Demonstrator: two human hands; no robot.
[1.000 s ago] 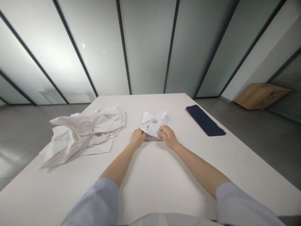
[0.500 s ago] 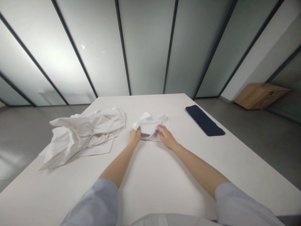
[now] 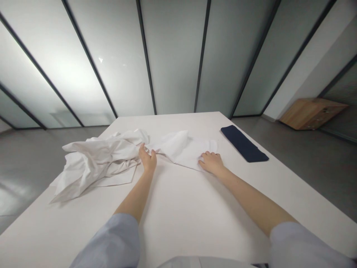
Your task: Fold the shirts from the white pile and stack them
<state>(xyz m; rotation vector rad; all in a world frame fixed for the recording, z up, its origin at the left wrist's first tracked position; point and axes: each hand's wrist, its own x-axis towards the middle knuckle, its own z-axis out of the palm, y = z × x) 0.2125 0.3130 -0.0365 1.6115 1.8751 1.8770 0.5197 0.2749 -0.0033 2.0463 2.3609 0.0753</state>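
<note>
A white cloth (image 3: 181, 149) lies spread and loosely rumpled on the table, between the two hands, its long side running across the view. The right hand (image 3: 212, 163) rests open and palm down, its fingers (image 3: 203, 158) lying on the near edge of the cloth without gathering it. The left hand (image 3: 147, 159) stands at the cloth's left tip, fingers spread and raised. Its thumb (image 3: 153, 154) meets that tip, though from this angle it is hard to say whether it pinches the fabric or only touches it.

Just left of that hand, almost touching it, is a crumpled white garment (image 3: 95, 160) in a loose heap. Farther right, well apart from the right hand, lies a folded navy cloth (image 3: 244, 143). Both rest on the white table (image 3: 178, 227). Light blue sleeves (image 3: 119, 238) cover the forearms near the camera. Beyond the table are a grey floor (image 3: 33, 156), frosted glass panels (image 3: 175, 56) and a low wooden cabinet (image 3: 312, 113).
</note>
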